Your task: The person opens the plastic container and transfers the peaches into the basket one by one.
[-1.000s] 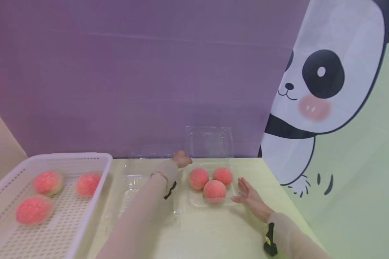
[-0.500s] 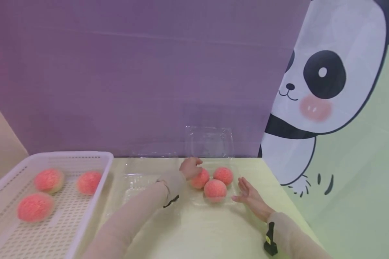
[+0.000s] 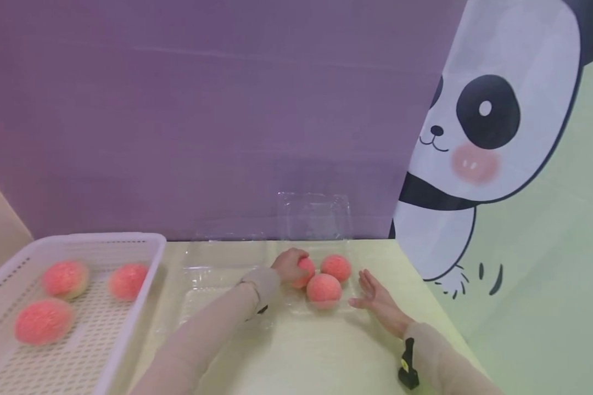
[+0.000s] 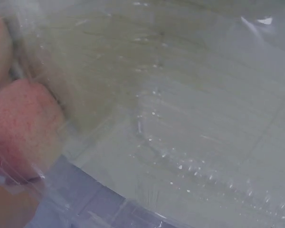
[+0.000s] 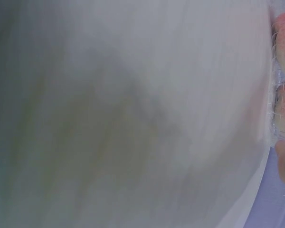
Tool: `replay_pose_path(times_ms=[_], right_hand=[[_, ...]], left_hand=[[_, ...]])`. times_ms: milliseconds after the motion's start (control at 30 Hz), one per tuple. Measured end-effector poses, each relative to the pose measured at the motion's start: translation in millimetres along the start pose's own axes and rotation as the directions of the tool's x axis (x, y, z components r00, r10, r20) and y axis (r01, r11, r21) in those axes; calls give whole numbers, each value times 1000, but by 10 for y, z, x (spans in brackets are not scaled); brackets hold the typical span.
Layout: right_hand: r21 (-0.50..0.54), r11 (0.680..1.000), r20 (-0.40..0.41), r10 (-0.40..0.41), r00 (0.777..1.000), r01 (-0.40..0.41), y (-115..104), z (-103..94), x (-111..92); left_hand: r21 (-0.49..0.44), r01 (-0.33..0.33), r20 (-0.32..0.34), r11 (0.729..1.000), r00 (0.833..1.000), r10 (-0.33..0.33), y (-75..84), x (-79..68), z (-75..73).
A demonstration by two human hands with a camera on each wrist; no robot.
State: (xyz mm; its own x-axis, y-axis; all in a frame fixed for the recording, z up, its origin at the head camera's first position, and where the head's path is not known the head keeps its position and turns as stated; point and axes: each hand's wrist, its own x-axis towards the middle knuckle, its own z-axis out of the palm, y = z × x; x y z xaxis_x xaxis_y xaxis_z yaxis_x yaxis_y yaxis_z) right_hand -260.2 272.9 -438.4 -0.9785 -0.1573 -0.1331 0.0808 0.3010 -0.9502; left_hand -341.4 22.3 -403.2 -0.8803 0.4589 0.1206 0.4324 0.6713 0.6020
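Three pink peaches sit in a clear plastic clamshell box (image 3: 314, 216) whose lid stands raised at the back. My left hand (image 3: 289, 265) lies over the left peach (image 3: 303, 272), its fingers bent around the far side; the thumb is hidden. Beside it are the right peach (image 3: 336, 267) and the front peach (image 3: 324, 291). In the left wrist view a peach (image 4: 26, 128) and a bit of the hand (image 4: 12, 205) show at the left edge. My right hand (image 3: 379, 303) is at the box's right side, fingers straight, thumb apart, holding nothing.
A white perforated basket (image 3: 111, 351) with three more pink peaches stands at the left. Another open clear plastic box (image 3: 202, 282) lies between basket and filled box, partly behind the left sleeve. A purple backdrop (image 3: 202, 120) rises behind the pale tabletop (image 3: 316, 356).
My left hand has moved from behind the box's left side, right and toward me, onto the left peach. The right hand stays in place. The view shifts slightly.
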Motion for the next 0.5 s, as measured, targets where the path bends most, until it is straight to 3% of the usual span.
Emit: replay_pose_path(times_ms=[133, 333, 500], right_hand=[[-12, 1000, -4, 17, 1000, -17, 4, -4, 4], [-15, 999, -6, 29, 1000, -29, -14, -14, -2], [-15, 999, -6, 29, 1000, -29, -35, 0, -16]], left_hand=[[71, -21, 32, 997, 999, 19, -21, 7, 36], [162, 1, 96, 987, 995, -16, -8, 29, 51], [277, -41, 107, 960, 994, 12, -54, 67, 87]])
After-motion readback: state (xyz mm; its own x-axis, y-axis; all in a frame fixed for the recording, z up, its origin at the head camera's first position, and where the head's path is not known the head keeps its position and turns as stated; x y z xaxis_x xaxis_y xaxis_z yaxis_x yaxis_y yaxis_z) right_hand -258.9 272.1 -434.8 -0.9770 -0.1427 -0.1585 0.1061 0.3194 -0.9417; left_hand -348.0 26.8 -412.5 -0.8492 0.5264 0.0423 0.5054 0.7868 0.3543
